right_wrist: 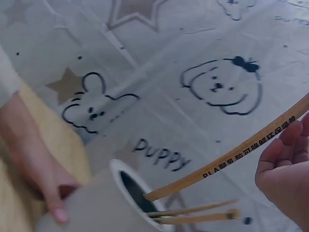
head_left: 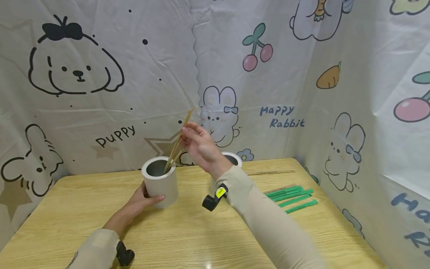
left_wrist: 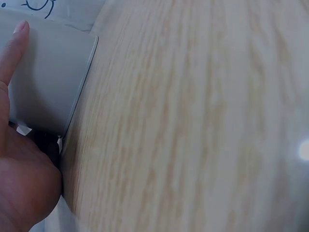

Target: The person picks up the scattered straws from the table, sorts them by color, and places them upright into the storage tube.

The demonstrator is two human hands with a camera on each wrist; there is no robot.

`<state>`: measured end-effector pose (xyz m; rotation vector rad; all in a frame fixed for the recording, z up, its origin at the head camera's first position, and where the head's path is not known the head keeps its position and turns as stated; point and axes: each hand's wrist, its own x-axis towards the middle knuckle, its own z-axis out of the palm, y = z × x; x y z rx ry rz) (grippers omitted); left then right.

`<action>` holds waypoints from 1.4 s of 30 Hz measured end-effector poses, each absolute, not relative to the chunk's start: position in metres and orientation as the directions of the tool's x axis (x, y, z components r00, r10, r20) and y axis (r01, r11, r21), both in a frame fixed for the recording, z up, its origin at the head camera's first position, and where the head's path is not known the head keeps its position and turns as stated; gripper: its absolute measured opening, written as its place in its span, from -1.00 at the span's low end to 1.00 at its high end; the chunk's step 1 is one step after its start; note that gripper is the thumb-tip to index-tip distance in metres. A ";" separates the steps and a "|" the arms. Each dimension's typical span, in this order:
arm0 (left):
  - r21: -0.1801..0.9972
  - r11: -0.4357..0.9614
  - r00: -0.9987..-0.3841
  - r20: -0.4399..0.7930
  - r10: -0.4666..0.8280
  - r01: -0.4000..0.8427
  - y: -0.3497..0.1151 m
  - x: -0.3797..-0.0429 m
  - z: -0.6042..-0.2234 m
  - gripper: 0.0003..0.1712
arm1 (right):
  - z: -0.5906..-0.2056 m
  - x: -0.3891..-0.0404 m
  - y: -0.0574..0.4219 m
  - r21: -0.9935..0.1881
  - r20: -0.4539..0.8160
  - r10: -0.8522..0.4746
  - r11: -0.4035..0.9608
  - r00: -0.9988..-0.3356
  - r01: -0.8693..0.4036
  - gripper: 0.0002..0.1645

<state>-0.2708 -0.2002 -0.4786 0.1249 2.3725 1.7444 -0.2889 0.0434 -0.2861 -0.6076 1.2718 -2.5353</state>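
My left hand (head_left: 142,200) grips a white cylindrical canister (head_left: 162,190) low on its side, the thumb across its front and the other fingers hidden behind it. The canister stands upright on the table with its dark mouth uncovered. Above it my right hand (head_left: 201,147) pinches a brown paper-wrapped straw (right_wrist: 227,164) printed with dark lettering, its lower end inside the mouth. Two more brown wrapped straws (right_wrist: 198,217) lean out of the same canister in the right wrist view. In the left wrist view, the thumb (left_wrist: 13,50) lies along the canister's wall.
A second white canister (head_left: 235,158) stands behind my right wrist, partly covered by it. Several green wrapped straws (head_left: 295,194) lie on the right of the wooden table (head_left: 188,239), with a brown straw (head_left: 272,172) farther back. A printed cloth (head_left: 161,74) hangs behind and at the right.
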 end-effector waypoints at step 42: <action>0.954 0.298 -0.979 -0.101 0.175 -0.045 -0.201 -0.268 -0.479 0.20 | -0.417 -0.371 0.291 -0.806 -0.088 -0.222 0.589 -0.971 -0.062 -0.44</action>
